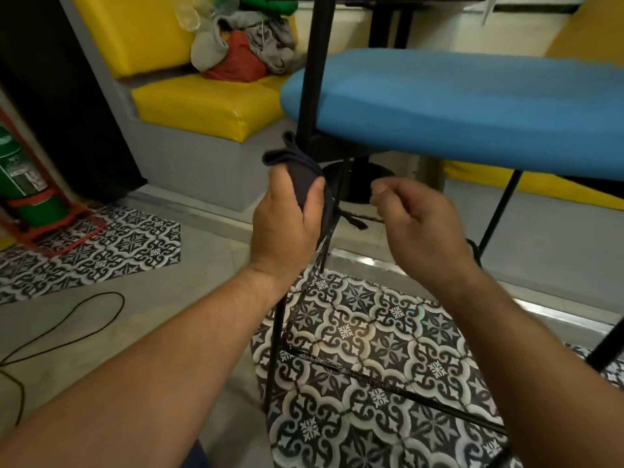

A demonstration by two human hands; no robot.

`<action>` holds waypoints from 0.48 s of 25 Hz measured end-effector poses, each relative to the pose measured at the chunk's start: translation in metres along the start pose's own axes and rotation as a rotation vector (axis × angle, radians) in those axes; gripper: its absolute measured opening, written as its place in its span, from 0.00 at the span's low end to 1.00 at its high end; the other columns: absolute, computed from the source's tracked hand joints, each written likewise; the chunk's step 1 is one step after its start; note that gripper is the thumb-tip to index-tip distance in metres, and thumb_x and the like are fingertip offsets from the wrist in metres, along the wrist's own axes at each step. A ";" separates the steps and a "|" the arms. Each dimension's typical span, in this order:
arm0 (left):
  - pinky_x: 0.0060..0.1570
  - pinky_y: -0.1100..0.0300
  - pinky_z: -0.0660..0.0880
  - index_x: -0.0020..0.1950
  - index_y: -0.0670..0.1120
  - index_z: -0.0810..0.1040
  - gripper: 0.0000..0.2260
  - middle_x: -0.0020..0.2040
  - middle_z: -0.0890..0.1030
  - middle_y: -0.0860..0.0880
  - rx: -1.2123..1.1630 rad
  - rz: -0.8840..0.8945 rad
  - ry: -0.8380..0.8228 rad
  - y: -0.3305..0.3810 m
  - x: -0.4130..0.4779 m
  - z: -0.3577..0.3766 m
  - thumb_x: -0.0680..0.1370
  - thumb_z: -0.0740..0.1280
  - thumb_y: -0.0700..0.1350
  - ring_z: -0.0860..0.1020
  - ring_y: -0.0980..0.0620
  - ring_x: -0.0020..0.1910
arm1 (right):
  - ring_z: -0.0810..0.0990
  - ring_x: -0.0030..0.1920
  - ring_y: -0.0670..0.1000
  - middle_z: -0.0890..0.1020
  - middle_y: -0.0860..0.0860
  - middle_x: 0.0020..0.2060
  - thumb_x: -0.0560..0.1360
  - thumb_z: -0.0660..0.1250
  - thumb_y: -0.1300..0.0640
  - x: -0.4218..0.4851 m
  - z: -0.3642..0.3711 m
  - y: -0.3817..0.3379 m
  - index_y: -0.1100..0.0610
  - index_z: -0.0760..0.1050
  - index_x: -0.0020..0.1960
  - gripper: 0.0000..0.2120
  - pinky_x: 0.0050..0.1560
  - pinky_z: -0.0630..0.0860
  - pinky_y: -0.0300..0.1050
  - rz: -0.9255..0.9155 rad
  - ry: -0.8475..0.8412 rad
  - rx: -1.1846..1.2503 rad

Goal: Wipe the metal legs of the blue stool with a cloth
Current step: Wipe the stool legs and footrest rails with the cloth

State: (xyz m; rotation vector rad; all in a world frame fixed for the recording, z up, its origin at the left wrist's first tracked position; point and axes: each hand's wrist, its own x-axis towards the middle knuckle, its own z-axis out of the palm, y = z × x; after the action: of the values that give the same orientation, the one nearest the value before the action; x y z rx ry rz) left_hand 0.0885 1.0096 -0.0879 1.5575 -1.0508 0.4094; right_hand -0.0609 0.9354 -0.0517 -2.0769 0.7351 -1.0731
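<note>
- The blue stool seat point(472, 109) is covered in a matt, finely woven fabric.
- The stool legs point(312, 79) are made of thin black metal, and the lower crossbar point(388, 383) looks scuffed.
- A dark, soft, matt cloth point(309, 179) is seen.
- The yellow bench cushions point(209, 106) are upholstered in smooth, faintly glossy vinyl.
- The patterned floor tiles point(371, 332) are glazed and shiny.

Dim, even indoor light around my hands. Glare streaks the floor strip point(364, 261) just below them. Edges bow and soften.
</note>
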 end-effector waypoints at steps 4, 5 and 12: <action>0.30 0.75 0.70 0.56 0.53 0.64 0.07 0.39 0.75 0.58 0.018 -0.095 -0.149 -0.029 -0.037 -0.002 0.81 0.61 0.49 0.76 0.64 0.34 | 0.74 0.36 0.39 0.77 0.42 0.38 0.81 0.58 0.47 -0.007 -0.008 -0.040 0.51 0.78 0.52 0.12 0.37 0.71 0.37 -0.345 -0.078 -0.393; 0.31 0.76 0.70 0.55 0.53 0.64 0.06 0.38 0.75 0.60 0.017 -0.099 -0.165 -0.033 -0.039 -0.003 0.81 0.61 0.50 0.75 0.65 0.34 | 0.74 0.36 0.43 0.77 0.44 0.38 0.80 0.58 0.48 -0.006 -0.012 -0.055 0.52 0.79 0.51 0.13 0.37 0.73 0.43 -0.503 -0.070 -0.469; 0.34 0.77 0.66 0.52 0.50 0.71 0.10 0.37 0.75 0.60 -0.085 -0.099 -0.141 -0.019 -0.023 -0.003 0.81 0.57 0.55 0.76 0.67 0.37 | 0.73 0.61 0.60 0.76 0.58 0.62 0.80 0.52 0.46 0.057 -0.056 -0.080 0.56 0.70 0.68 0.23 0.59 0.71 0.61 -0.663 -0.151 -1.046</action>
State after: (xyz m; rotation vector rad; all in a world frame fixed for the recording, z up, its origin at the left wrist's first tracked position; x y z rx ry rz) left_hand 0.0924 1.0206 -0.1153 1.5722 -1.0799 0.1867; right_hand -0.0660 0.9258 0.0605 -3.4267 0.5880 -0.9031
